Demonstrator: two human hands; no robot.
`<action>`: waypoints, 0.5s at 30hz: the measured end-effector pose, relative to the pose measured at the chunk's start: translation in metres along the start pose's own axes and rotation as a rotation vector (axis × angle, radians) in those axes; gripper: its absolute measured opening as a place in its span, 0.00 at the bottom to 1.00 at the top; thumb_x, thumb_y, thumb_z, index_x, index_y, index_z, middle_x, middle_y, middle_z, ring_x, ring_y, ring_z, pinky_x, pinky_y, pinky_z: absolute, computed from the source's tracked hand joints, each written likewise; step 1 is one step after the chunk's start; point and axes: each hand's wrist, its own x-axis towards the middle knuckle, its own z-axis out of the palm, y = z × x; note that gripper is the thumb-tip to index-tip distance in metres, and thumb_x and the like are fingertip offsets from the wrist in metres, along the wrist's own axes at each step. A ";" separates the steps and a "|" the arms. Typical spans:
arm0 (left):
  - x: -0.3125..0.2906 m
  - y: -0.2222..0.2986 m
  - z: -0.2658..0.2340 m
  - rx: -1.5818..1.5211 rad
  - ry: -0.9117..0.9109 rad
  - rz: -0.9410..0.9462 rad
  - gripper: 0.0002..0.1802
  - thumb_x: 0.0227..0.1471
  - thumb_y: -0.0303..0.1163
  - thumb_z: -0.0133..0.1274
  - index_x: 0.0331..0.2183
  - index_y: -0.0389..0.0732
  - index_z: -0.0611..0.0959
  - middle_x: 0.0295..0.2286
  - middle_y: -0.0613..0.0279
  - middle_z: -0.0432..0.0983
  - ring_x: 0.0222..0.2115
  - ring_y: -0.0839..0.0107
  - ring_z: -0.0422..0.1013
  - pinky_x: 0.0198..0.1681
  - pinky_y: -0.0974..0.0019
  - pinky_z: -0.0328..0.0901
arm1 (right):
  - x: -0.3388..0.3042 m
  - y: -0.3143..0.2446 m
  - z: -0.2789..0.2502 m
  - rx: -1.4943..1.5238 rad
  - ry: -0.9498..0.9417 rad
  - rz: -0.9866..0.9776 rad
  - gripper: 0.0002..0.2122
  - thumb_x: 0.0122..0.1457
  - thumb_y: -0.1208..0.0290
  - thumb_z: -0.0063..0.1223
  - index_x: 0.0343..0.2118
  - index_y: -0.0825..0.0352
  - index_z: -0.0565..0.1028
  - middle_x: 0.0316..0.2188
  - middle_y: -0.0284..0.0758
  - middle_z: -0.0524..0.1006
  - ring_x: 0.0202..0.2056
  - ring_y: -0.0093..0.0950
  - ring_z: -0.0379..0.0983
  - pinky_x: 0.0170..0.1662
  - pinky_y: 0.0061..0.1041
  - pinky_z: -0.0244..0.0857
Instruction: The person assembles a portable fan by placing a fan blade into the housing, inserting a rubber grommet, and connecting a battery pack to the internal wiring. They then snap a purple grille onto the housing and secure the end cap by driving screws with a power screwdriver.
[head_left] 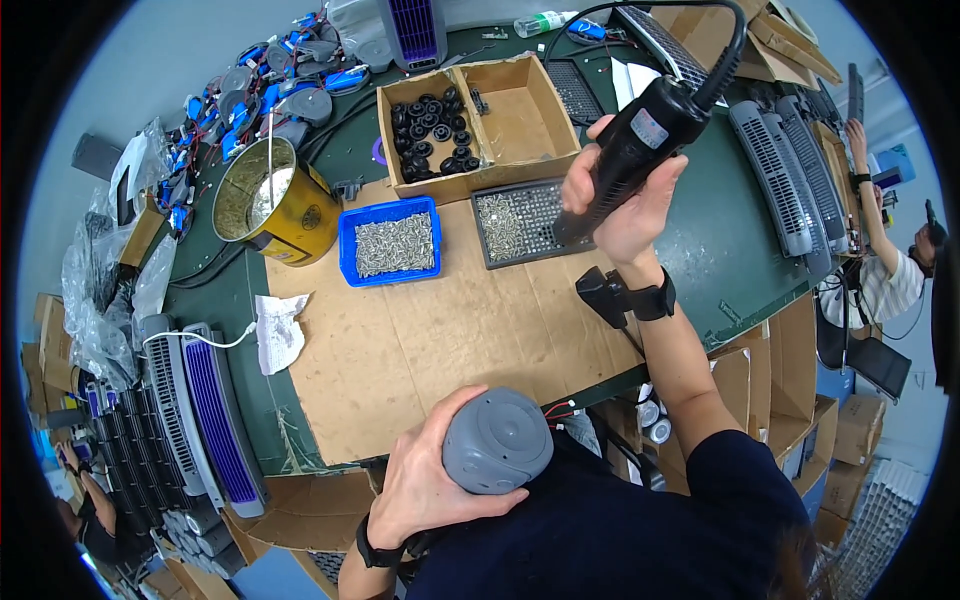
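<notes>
Holding a grey housing (497, 440) in our left hand (425, 485), fingers wrapped around its left side, near edge of the bench, right against our body. Our right hand (625, 205) is closed tight round a black driver (640, 140), raised over the far right part of the cardboard sheet (440, 330), tip pointing down at the screw tray (525, 222).

Containers, since there are a bunch:
- that dark tray just left of the driver tip is full of small screws stood in rows
- blue bin (390, 241) to its left, heaped with loose silver screws
- cardboard box (478, 122) behind both, two compartments: left one has black round parts, right one looks mostly bare
- yellow tin (275, 205) far left, with a thin rod standing in it; can't tell what else is in there

Grey grilles (200, 400) are stacked at the left edge.
</notes>
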 end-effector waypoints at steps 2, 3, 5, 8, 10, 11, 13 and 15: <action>0.001 -0.001 0.000 0.008 0.001 0.012 0.53 0.26 0.41 0.74 0.55 0.38 0.68 0.44 0.50 0.77 0.43 0.55 0.76 0.48 0.58 0.71 | 0.001 -0.005 -0.001 -0.010 0.018 0.012 0.43 0.55 0.25 0.20 0.45 0.69 0.64 0.14 0.31 0.66 0.16 0.23 0.61 0.22 0.24 0.60; 0.001 -0.001 -0.001 0.007 0.000 0.023 0.53 0.26 0.41 0.74 0.55 0.37 0.68 0.44 0.49 0.77 0.43 0.54 0.76 0.48 0.58 0.71 | 0.002 -0.008 -0.003 0.050 0.022 -0.010 0.44 0.54 0.24 0.21 0.46 0.69 0.63 0.15 0.31 0.65 0.16 0.23 0.61 0.22 0.24 0.60; 0.000 -0.002 -0.001 0.003 0.009 0.023 0.53 0.26 0.41 0.74 0.55 0.37 0.68 0.44 0.49 0.77 0.43 0.54 0.76 0.48 0.58 0.71 | 0.003 -0.020 -0.003 0.135 0.026 -0.045 0.46 0.52 0.22 0.22 0.49 0.69 0.63 0.16 0.31 0.65 0.17 0.23 0.61 0.24 0.26 0.60; 0.000 -0.002 -0.001 0.010 0.008 0.041 0.53 0.26 0.41 0.74 0.55 0.37 0.68 0.43 0.49 0.77 0.43 0.54 0.77 0.48 0.58 0.71 | 0.002 -0.041 -0.005 0.262 -0.010 -0.140 0.47 0.52 0.22 0.22 0.52 0.69 0.62 0.17 0.31 0.65 0.17 0.24 0.61 0.24 0.26 0.59; 0.001 0.000 0.000 -0.020 0.007 -0.007 0.54 0.22 0.38 0.76 0.54 0.36 0.69 0.43 0.53 0.78 0.45 0.62 0.76 0.51 0.60 0.68 | 0.001 -0.043 -0.003 0.347 -0.030 -0.161 0.48 0.49 0.20 0.19 0.48 0.70 0.63 0.16 0.32 0.67 0.17 0.23 0.62 0.23 0.26 0.61; 0.001 -0.001 0.000 -0.018 0.006 -0.004 0.54 0.22 0.38 0.76 0.54 0.36 0.69 0.43 0.53 0.78 0.45 0.62 0.76 0.51 0.60 0.68 | 0.001 -0.037 -0.003 0.317 -0.013 -0.127 0.47 0.51 0.21 0.21 0.50 0.68 0.63 0.17 0.32 0.66 0.17 0.24 0.61 0.24 0.26 0.60; 0.000 -0.002 0.000 0.001 0.002 0.030 0.53 0.25 0.41 0.75 0.55 0.37 0.68 0.43 0.49 0.77 0.43 0.54 0.77 0.48 0.57 0.71 | 0.000 -0.025 0.000 0.187 0.034 -0.045 0.45 0.52 0.22 0.21 0.49 0.67 0.63 0.17 0.31 0.65 0.17 0.24 0.61 0.24 0.27 0.60; -0.001 -0.002 0.001 -0.009 0.008 0.045 0.53 0.25 0.41 0.75 0.55 0.37 0.68 0.43 0.49 0.77 0.43 0.54 0.77 0.49 0.58 0.71 | 0.000 -0.012 0.000 0.115 0.023 -0.017 0.44 0.54 0.23 0.21 0.47 0.67 0.63 0.16 0.31 0.65 0.17 0.23 0.61 0.23 0.26 0.59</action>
